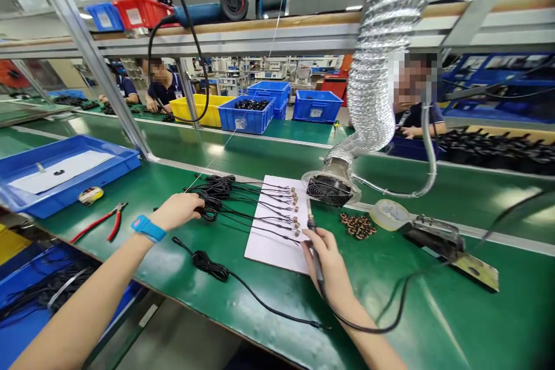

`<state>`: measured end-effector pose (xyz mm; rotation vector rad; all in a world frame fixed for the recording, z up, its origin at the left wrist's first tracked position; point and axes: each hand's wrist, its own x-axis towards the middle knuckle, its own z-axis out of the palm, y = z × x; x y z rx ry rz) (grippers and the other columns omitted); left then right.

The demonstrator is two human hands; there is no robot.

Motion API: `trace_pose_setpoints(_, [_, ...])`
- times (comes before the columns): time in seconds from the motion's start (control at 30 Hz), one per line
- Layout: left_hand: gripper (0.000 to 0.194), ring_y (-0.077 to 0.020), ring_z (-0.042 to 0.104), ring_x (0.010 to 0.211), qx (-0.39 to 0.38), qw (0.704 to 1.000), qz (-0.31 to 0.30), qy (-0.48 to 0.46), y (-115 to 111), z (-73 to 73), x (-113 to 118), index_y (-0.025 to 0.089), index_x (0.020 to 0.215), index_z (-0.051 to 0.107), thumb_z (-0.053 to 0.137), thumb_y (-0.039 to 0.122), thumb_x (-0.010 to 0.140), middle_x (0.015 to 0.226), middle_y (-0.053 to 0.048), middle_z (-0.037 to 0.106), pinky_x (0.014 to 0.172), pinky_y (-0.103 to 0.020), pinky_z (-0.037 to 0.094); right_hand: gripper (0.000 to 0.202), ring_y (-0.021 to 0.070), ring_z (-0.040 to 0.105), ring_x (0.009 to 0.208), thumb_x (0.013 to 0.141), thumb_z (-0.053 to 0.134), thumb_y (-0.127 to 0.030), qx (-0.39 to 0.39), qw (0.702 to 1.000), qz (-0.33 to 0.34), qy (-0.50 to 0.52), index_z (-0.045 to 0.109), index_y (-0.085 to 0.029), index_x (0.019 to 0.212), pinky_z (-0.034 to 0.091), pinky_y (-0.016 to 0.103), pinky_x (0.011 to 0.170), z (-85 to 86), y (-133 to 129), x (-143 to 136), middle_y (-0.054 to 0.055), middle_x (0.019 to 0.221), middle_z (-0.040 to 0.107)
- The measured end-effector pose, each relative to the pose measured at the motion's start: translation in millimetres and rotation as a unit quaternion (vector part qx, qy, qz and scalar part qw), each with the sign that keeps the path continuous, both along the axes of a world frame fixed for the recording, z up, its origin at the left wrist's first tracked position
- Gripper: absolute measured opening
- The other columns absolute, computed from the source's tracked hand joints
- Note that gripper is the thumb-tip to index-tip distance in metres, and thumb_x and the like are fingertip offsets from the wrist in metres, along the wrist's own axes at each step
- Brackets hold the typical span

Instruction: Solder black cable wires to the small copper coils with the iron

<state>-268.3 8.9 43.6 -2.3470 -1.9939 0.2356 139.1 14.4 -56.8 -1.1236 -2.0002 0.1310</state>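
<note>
My left hand, with a blue wristband, is closed on the edge of a pile of coiled black cables. Their stripped ends lie in a row across a white board, beside several small metal parts. My right hand grips a soldering iron like a pen, its tip pointing away over the board's right edge. A separate coiled cable lies nearer the front edge. Small copper-coloured parts are heaped right of the board.
Fume duct hangs above the board's far right. Tape roll and metal stand lie right; red pliers and blue tray left. Blue bin stands behind. People sit across the bench.
</note>
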Motion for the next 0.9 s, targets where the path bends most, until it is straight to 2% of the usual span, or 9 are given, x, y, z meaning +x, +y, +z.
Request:
trace_pose_setpoints(0.1, [0.013,-0.0276,0.068,0.099,-0.019,1.0,0.021,0.01,10.7,-20.4,-4.7,0.02,0.098,0.07,0.062,0.024,0.088,0.103,-0.01,0.072,0.082,-0.032,0.049,0.04,0.0166,0.067,0.083,0.094,0.043,-0.011,-0.026,0.997,-0.002,-0.079,0.052,-0.023,0.131,0.055,0.029,0.07,-9.3,8.2,-12.9,0.012,0.126,0.053])
trace_pose_setpoints(0.2, [0.018,-0.0278,0.068,0.096,-0.001,0.999,0.036,0.007,8.7,-33.4,-5.7,0.018,0.098,0.069,0.055,0.026,0.091,0.104,-0.012,0.072,0.082,-0.034,0.049,0.043,0.0173,0.066,0.073,0.091,0.043,-0.006,0.012,0.99,-0.017,-0.137,0.053,-0.019,0.13,0.052,0.03,0.061,-13.5,14.6,-18.0,0.014,0.122,0.056])
trace_pose_setpoints(0.27, [0.021,-0.0273,0.067,0.093,0.027,0.998,0.049,-0.027,2.1,-33.5,-3.5,0.017,0.098,0.069,0.053,0.03,0.092,0.103,-0.012,0.071,0.082,-0.035,0.05,0.042,0.0178,0.065,0.07,0.09,0.044,-0.005,0.04,0.987,-0.03,-0.15,0.055,-0.017,0.128,0.051,0.03,0.059,-13.3,17.4,-19.6,0.015,0.119,0.057])
trace_pose_setpoints(0.37, [0.029,-0.0242,0.064,0.087,0.053,0.985,0.056,-0.152,-11.7,-22.9,13.5,0.018,0.097,0.069,0.052,0.041,0.091,0.097,-0.009,0.068,0.08,-0.033,0.05,0.04,0.0183,0.065,0.071,0.089,0.049,-0.005,0.05,0.986,-0.046,-0.15,0.057,-0.017,0.127,0.049,0.03,0.059,-8.9,18.0,-19.2,0.014,0.116,0.059])
trace_pose_setpoints(0.47, [0.037,-0.0211,0.062,0.091,-0.014,0.949,0.006,-0.316,-27.9,-10.8,52.5,0.022,0.106,0.068,0.045,0.05,0.095,0.1,-0.006,0.066,0.081,-0.029,0.05,0.039,0.0182,0.064,0.075,0.091,0.051,-0.008,0.061,0.985,-0.065,-0.145,0.057,-0.019,0.128,0.049,0.029,0.063,0.2,11.0,-11.0,0.012,0.112,0.06])
trace_pose_setpoints(0.53, [0.039,-0.0204,0.061,0.095,-0.073,0.926,-0.04,-0.367,-38.1,-9.6,85.3,0.024,0.103,0.068,0.038,0.049,0.098,0.101,-0.005,0.065,0.086,-0.028,0.049,0.04,0.0177,0.062,0.076,0.091,0.05,-0.008,0.071,0.984,-0.064,-0.148,0.056,-0.021,0.128,0.048,0.029,0.065,7.2,2.6,1.1,0.01,0.109,0.061])
trace_pose_setpoints(0.63, [0.046,-0.0201,0.061,0.086,-0.148,0.905,-0.087,-0.389,-47.5,-20.3,133.5,0.025,0.09,0.069,0.034,0.053,0.099,0.092,-0.005,0.065,0.08,-0.027,0.048,0.031,0.0166,0.057,0.071,0.094,0.05,-0.011,0.075,0.982,-0.076,-0.158,0.059,-0.023,0.121,0.043,0.029,0.064,16.4,-10.6,30.6,0.006,0.094,0.06])
trace_pose_setpoints(0.77, [0.057,-0.0196,0.058,0.076,-0.211,0.888,-0.122,-0.389,-48.0,-36.0,192.4,0.022,0.081,0.069,0.034,0.065,0.094,0.081,-0.005,0.065,0.074,-0.027,0.045,0.016,0.0151,0.053,0.066,0.099,0.047,-0.021,0.076,0.973,-0.159,-0.15,0.064,-0.021,0.099,0.038,0.028,0.063,29.6,-16.8,86.8,0.003,0.079,0.057])
trace_pose_setpoints(0.9, [0.06,-0.0145,0.046,0.055,-0.295,0.857,-0.098,-0.412,-38.6,-30.6,249.5,0.019,0.088,0.069,0.034,0.068,0.094,0.056,0.001,0.051,0.056,-0.024,0.038,0.017,0.0133,0.055,0.066,0.1,0.047,-0.023,0.118,0.962,-0.223,-0.107,0.064,-0.02,0.102,0.04,0.027,0.065,36.6,4.6,144.8,0.003,0.081,0.061])
